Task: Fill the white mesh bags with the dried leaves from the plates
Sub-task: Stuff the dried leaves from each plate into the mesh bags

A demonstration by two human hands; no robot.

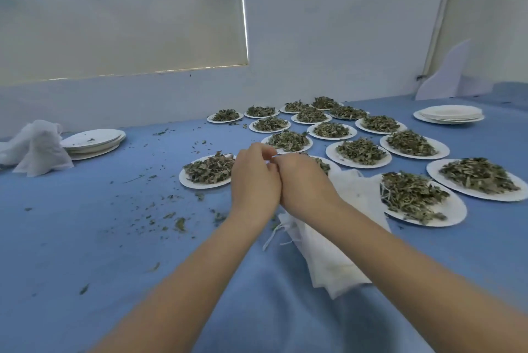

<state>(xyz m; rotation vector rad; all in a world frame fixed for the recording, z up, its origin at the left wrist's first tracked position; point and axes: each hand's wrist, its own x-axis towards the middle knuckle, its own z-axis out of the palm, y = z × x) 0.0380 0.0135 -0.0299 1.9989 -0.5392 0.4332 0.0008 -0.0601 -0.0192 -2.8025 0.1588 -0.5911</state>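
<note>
Meeting knuckle to knuckle above the blue counter (pixel 85 238), the two hands are raised side by side with their backs to the camera; the left hand (pixel 255 181) has its fingers curled inward, thumb and forefinger drawn together at the top as if pinching something small, and the right hand (pixel 304 181) curls the same way against it; what lies between the fingertips is hidden, so whether they hold a thread or a bag edge cannot be told; just beneath the right forearm lies a pile of white mesh bags (pixel 337 255), flat and limp, overlapping one another, with thin drawstrings (pixel 274 238) trailing from the near end toward the left; to the left of the hands sits a paper plate (pixel 200 184) heaped with dried leaves (pixel 208 169), grey-green, curled and brittle-looking; another plate is partly hidden behind the right hand; to the right a larger plate (pixel 454 209) carries a loose heap touching the bag pile's edge; beyond, many more heaped plates stand in rows toward the wall; leaf crumbs (pixel 171 215) are scattered over the counter on the left; at the far left a stack of emptied plates (pixel 94 141) rests beside a crumpled heap of white fabric (pixel 34 147); at the far right stands another stack of clean plates (pixel 450 114).
</note>
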